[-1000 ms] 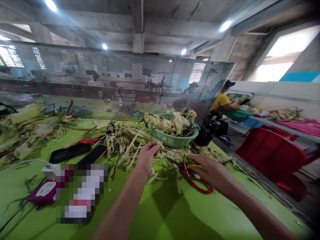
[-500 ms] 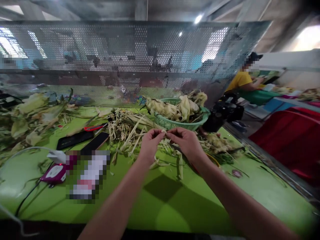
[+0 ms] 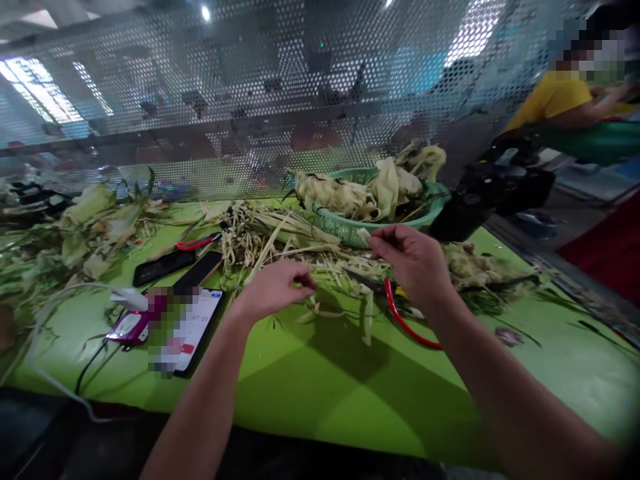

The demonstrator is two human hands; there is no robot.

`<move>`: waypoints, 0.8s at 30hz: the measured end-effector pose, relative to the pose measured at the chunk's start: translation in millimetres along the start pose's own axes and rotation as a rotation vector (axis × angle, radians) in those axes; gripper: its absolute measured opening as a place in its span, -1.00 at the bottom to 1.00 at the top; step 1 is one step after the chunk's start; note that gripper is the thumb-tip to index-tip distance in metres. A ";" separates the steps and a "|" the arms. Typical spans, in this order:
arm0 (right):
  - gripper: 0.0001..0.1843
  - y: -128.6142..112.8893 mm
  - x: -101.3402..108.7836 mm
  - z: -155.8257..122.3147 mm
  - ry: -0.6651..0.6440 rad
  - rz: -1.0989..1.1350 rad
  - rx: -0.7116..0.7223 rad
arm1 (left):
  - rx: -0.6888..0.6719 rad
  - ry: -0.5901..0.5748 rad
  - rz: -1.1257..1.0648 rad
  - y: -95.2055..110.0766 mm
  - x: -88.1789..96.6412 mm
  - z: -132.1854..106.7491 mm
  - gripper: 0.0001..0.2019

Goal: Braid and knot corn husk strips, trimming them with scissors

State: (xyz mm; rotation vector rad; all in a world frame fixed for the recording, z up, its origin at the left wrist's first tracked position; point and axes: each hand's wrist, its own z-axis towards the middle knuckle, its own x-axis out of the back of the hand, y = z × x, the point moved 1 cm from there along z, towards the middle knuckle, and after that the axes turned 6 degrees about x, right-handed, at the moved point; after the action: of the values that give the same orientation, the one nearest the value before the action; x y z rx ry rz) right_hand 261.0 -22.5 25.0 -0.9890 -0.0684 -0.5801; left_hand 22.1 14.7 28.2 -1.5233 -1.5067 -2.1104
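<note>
A small pale piece of dried corn husk [image 3: 365,235] is pinched between the thumb and fingers of my right hand [image 3: 413,257], raised before the green basket [image 3: 345,227]. My left hand [image 3: 277,287] hovers lower, over the near edge of the husk strips, its fingers curved and slightly apart with nothing visible between them. Husk strips and knotted bits [image 3: 270,233] lie heaped behind my left hand. Bundled dried husks [image 3: 340,193] fill the basket. Below my right hand lies a tool with red handles [image 3: 395,313], partly hidden by my forearm.
On the left of the green table [image 3: 310,393] are a lit phone [image 3: 205,327], two dark phone-like slabs, a red-handled cutter [image 3: 200,242], a purple power strip [image 3: 133,327] with a white cable, and loose husks [image 3: 95,227]. A perforated metal screen [image 3: 225,120] stands behind. A co-worker [image 3: 560,100] sits at right.
My hands have come apart: the right moved right and up with the husk piece, the left moved left and down. The camera view has shifted, and the red-handled tool shows more.
</note>
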 end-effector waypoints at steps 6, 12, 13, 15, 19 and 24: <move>-0.81 -6.9 -3.0 -3.3 -0.026 -0.069 0.082 | 0.047 -0.060 0.307 -1.4 -20.0 -9.7 -0.80; -0.78 -18.1 -7.1 -8.5 -0.102 -0.042 0.096 | 0.068 0.002 0.094 0.3 -27.3 -11.8 -0.86; -0.77 -20.3 -7.6 -9.1 -0.121 -0.015 0.077 | 0.067 0.077 0.014 0.6 -27.2 -13.3 -0.88; -0.74 -25.3 -8.8 -10.3 -0.164 0.069 0.028 | 0.072 0.278 -0.196 0.9 -27.3 -16.5 -0.88; -0.73 -35.1 -12.9 -13.5 -0.252 0.236 -0.031 | 0.125 0.587 -0.604 1.5 -32.8 -19.1 -0.84; -0.78 -35.9 -20.4 -19.1 -0.362 0.262 -0.015 | 0.215 0.610 -0.964 6.6 -48.7 -14.6 -0.76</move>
State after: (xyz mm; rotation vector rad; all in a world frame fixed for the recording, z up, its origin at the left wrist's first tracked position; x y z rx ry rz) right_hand 222.3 -43.8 35.5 -1.0885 -0.2518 -0.1575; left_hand 40.1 -19.9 -5.2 0.0452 -2.2984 -2.3344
